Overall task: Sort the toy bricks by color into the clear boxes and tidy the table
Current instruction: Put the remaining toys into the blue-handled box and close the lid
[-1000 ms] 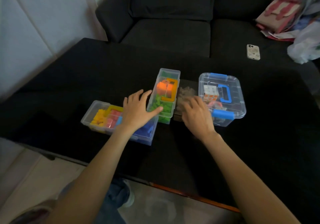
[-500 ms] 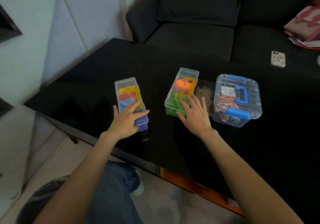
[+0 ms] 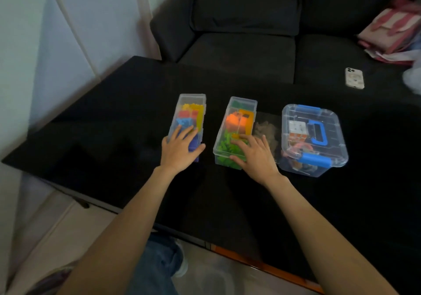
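left hand (image 3: 180,150) flat on left box (image 3: 190,112), right hand (image 3: 255,155) flat on middle box (image 3: 237,126)

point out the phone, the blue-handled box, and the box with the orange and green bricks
phone (image 3: 354,77), head view, middle of its back.
blue-handled box (image 3: 296,114), head view, clear lid near the far left corner.
box with orange and green bricks (image 3: 242,103), head view, far end of its clear lid.

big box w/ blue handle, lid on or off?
On. The clear lid covers the big box, blue handle flat on top, blue latches at both ends. Whether they are snapped, cannot tell.
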Demonstrator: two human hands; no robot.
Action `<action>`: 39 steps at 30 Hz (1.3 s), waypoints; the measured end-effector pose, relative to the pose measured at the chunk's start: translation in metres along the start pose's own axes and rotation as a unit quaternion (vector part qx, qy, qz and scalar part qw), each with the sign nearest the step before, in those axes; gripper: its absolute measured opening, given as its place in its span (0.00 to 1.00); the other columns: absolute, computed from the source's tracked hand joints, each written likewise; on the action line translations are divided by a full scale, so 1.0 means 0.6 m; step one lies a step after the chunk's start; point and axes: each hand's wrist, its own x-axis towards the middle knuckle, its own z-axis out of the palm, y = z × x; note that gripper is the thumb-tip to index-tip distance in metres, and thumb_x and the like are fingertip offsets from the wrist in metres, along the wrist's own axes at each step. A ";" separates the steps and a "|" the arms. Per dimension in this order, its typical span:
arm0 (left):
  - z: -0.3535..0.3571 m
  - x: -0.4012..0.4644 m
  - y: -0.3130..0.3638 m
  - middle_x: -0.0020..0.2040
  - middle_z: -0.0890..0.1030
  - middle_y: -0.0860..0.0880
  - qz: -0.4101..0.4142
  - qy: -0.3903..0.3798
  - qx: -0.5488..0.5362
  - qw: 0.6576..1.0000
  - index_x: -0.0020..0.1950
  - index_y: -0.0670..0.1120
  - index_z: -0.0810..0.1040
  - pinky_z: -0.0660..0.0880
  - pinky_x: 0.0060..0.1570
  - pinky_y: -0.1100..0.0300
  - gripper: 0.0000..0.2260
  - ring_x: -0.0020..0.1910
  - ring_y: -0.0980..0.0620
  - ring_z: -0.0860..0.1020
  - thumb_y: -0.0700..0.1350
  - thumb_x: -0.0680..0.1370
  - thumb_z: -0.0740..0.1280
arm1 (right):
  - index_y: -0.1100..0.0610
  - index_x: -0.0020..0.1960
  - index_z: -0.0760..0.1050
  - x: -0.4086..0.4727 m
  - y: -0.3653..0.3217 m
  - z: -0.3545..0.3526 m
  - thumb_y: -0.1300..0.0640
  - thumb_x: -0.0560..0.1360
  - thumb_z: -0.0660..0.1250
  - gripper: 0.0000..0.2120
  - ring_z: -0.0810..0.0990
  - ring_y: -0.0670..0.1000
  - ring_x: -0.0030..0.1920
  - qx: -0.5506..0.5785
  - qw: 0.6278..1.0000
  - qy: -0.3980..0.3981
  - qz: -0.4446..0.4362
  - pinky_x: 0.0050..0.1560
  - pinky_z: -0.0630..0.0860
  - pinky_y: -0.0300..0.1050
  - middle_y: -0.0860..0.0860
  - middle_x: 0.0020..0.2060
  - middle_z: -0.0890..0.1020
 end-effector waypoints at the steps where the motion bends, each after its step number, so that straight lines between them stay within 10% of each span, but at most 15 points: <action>1: 0.001 0.008 0.005 0.76 0.58 0.55 0.001 -0.004 -0.023 1.000 0.75 0.56 0.59 0.54 0.70 0.45 0.26 0.76 0.52 0.50 0.63 0.79 0.53 | 0.46 0.72 0.62 -0.001 0.002 0.002 0.41 0.76 0.61 0.26 0.60 0.56 0.73 0.016 1.000 0.001 0.017 0.74 0.49 0.61 0.53 0.73 0.60; 14: 0.020 0.059 0.041 0.71 0.67 0.56 0.065 0.020 -0.070 0.995 0.68 0.56 0.68 0.45 0.70 0.36 0.27 0.74 0.54 0.57 0.65 0.72 0.63 | 0.45 0.76 0.50 0.001 -0.002 0.012 0.33 0.76 0.53 0.34 0.48 0.65 0.75 0.026 0.985 -0.066 0.159 0.71 0.47 0.69 0.57 0.76 0.54; 20: 0.023 0.026 0.086 0.76 0.56 0.50 0.087 -0.004 -0.018 0.996 0.74 0.62 0.57 0.39 0.69 0.34 0.25 0.76 0.45 0.49 0.63 0.78 0.54 | 0.50 0.69 0.67 -0.056 0.042 -0.058 0.44 0.74 0.65 0.26 0.55 0.61 0.75 -0.077 0.979 0.155 0.109 0.72 0.50 0.62 0.56 0.73 0.64; 25: 0.043 0.013 0.108 0.78 0.49 0.50 0.072 -0.028 0.027 0.997 0.75 0.63 0.52 0.41 0.70 0.35 0.33 0.76 0.42 0.44 0.72 0.72 0.50 | 0.40 0.71 0.60 -0.108 0.129 -0.076 0.38 0.72 0.65 0.30 0.45 0.69 0.74 -0.083 0.956 0.031 0.280 0.67 0.46 0.76 0.54 0.76 0.50; 39: 0.037 0.037 0.084 0.77 0.52 0.50 0.058 -0.030 0.032 0.997 0.74 0.63 0.53 0.43 0.70 0.37 0.33 0.76 0.43 0.46 0.73 0.71 0.51 | 0.42 0.73 0.58 -0.070 0.113 -0.054 0.38 0.77 0.57 0.27 0.51 0.65 0.75 -0.110 0.960 0.033 0.255 0.66 0.47 0.75 0.53 0.76 0.57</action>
